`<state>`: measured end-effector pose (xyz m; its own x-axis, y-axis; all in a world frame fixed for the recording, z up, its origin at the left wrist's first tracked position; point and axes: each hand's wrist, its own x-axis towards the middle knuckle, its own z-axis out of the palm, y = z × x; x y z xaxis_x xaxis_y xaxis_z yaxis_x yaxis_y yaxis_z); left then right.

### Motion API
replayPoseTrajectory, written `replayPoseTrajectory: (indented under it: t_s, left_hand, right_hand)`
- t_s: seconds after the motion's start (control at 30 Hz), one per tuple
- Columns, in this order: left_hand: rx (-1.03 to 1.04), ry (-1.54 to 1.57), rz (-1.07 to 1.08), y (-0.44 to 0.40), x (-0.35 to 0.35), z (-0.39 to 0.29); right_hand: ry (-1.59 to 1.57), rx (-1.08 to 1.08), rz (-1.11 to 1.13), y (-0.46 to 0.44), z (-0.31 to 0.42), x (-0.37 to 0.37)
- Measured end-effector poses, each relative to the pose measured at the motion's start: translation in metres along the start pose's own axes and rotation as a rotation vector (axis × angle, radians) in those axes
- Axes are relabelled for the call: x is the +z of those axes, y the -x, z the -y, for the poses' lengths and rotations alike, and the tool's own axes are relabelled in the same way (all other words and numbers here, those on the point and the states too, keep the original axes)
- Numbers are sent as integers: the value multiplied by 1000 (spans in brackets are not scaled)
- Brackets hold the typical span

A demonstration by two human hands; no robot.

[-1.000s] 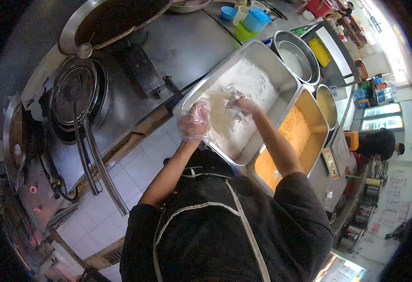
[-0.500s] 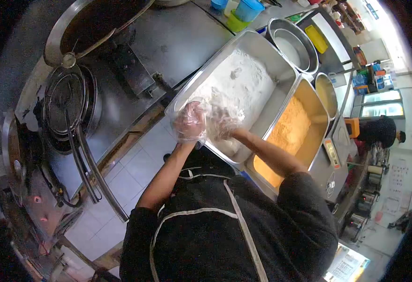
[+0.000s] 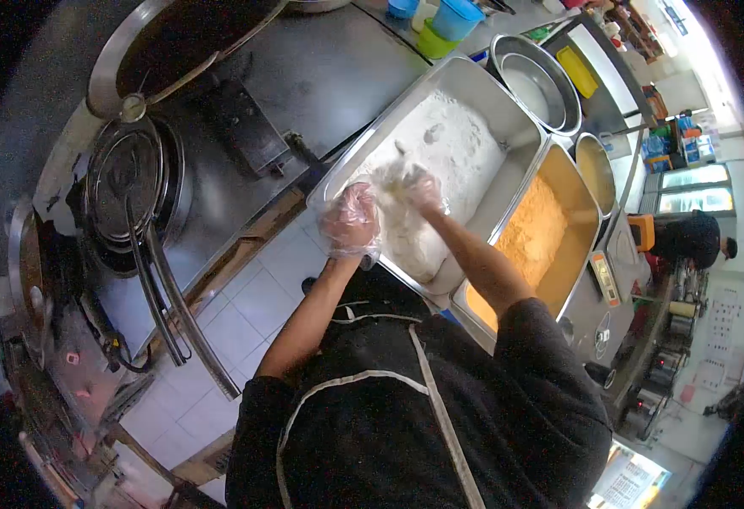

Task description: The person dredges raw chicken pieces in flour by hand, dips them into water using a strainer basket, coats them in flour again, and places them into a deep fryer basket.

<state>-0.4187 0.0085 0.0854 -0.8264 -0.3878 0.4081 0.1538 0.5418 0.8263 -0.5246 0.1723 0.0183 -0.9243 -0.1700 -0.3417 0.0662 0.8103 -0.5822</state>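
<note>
My left hand [image 3: 352, 219], in a clear plastic glove, is at the near left wall of a deep steel tray [image 3: 508, 161]. Its fingers look curled in, and what they may hold is hidden. Over the white flour-like powder [image 3: 465, 140] in that tray is my right hand [image 3: 423, 192], also gloved and smeared by motion. I cannot make out its fingers. Pale, powdery matter blurs between the two hands. Small darker patches mark the powder beyond them.
A second steel tray [image 3: 580, 246] of orange powder [image 3: 535, 220] adjoins on the right. Round metal bowls [image 3: 540, 81] stand behind. On the left are a dark pan with strainers [image 3: 124, 182] and long handles [image 3: 190, 310]. Another person [image 3: 686, 237] is at the far right.
My right hand has moved up and away from my left hand, further over the white powder. My left hand stays near the tray's left wall.
</note>
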Motion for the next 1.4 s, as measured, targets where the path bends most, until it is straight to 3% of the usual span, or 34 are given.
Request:
replayPoseTrajectory:
  t_s: [0.07,0.13,0.2,0.23,0.27,0.33,0.47,0.57,0.63,0.67,0.8,0.93,1.0,1.13,1.27,1.33,1.4]
  left_hand:
    - [18,-6,-22,0,-1,1]
    - [33,0,-2,0,3,6]
    - [31,27,-22,2,8,9]
    - [29,50,-38,3,9,11]
    - [29,49,-47,2,9,10]
    - [49,16,-30,-1,5,7]
    - [95,-35,-47,-1,-1,2]
    - [6,-110,21,0,1,4]
    - [20,-104,0,1,3,5]
    - [30,-95,-26,2,3,5]
    - [-25,-12,0,0,4,-2]
    - [-58,-14,12,0,1,-6]
    - [-68,-33,17,-1,-3,-8]
    - [-43,-67,8,3,2,3]
    - [6,-63,-10,4,7,11]
    - [31,-46,-36,4,9,11]
    - [-21,-48,11,3,5,7]
  right_hand:
    - [707,-499,-152,-56,-53,3]
    - [-590,-225,96,-30,-12,-42]
    - [-695,-359,111,-82,-66,-54]
    - [-561,-265,38,-47,-6,-99]
    - [-608,-319,-47,-64,-18,-107]
    - [-424,-75,-247,-85,-22,-117]
    - [-647,-159,-18,-128,-48,-59]
    - [432,-450,-61,-86,-17,-5]
    - [646,-556,-62,-37,2,18]
    - [561,-525,-27,2,24,13]
    - [641,-575,-94,22,3,40]
    - [417,-388,-54,-8,-6,43]
    - [176,-49,-29,-51,-59,59]
    - [231,-68,-247,-55,-33,-18]
    - [375,-47,-146,-80,-21,-66]
    - [397,-37,-113,-97,-25,-56]
    - [496,-296,-266,-109,-37,-25]
